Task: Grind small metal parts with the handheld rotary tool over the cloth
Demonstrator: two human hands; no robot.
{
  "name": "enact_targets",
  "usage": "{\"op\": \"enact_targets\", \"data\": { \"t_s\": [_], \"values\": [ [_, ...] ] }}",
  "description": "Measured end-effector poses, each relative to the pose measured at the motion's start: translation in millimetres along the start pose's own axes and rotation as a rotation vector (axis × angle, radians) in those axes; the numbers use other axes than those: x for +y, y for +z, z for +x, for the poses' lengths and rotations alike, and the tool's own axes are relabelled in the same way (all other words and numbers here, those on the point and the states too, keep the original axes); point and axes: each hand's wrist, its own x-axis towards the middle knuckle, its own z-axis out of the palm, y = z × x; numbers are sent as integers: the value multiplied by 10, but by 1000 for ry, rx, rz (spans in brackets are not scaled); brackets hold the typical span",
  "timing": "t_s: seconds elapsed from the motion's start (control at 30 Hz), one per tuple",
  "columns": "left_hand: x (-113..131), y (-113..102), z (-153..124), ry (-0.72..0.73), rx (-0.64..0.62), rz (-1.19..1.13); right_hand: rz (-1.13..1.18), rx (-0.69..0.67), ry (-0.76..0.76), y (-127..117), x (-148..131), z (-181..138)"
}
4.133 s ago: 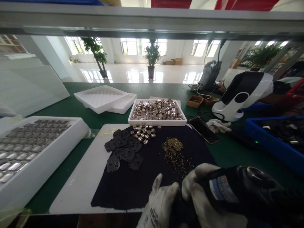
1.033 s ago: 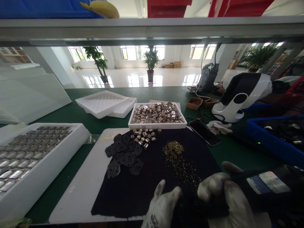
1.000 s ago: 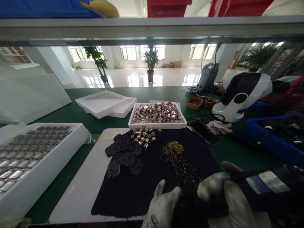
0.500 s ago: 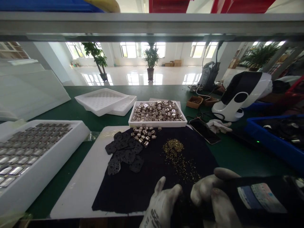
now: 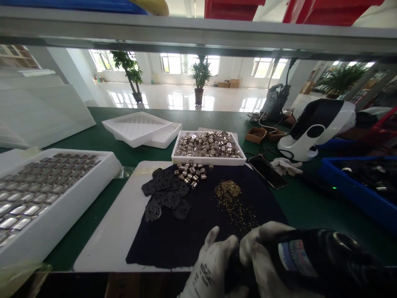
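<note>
My right hand (image 5: 263,256), in a whitish work glove, wraps round a black, rounded tool body (image 5: 322,252) with a blue and white sticker and a metal ring at its end. My left hand (image 5: 211,260), in a matching glove with printed letters, is curled beside it, fingers closed on something dark that I cannot make out. The two hands nearly meet at the front edge of a dark cloth (image 5: 198,231). Beyond them on the cloth lie a heap of tiny brass-coloured screws (image 5: 228,190), black perforated plates (image 5: 169,192) and several small silver motors (image 5: 192,174).
A white tray (image 5: 175,159) heaped with silver motors stands behind the cloth. At left is a foam tray (image 5: 77,207) of metal parts in rows. A phone (image 5: 269,174), spare glove (image 5: 287,166), white device (image 5: 302,136) and blue bin (image 5: 356,190) stand right. A shelf (image 5: 198,35) crosses overhead.
My right hand and the black tool have moved left, closer to my left hand. The tool has turned so that its ringed end shows. The view has tilted slightly.
</note>
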Motion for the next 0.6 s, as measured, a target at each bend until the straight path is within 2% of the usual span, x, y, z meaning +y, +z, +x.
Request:
{"op": "enact_targets", "data": {
  "t_s": [0.1,0.2,0.3,0.4,0.53,0.6],
  "values": [
    [18,24,15,-22,59,-44,125,55,33,20,-50,7],
    [46,-21,78,-74,22,-80,325,163,38,-56,-123,109],
    [75,-136,149,-54,-27,-45,402,347,-28,-190,-208,271],
    [81,-237,152,-44,-108,22,389,533,8,-295,-232,391],
    [38,-227,73,-112,-93,34,393,496,35,-407,-64,442],
    [21,-190,53,-67,-40,-8,383,479,28,-450,51,449]
  ]
}}
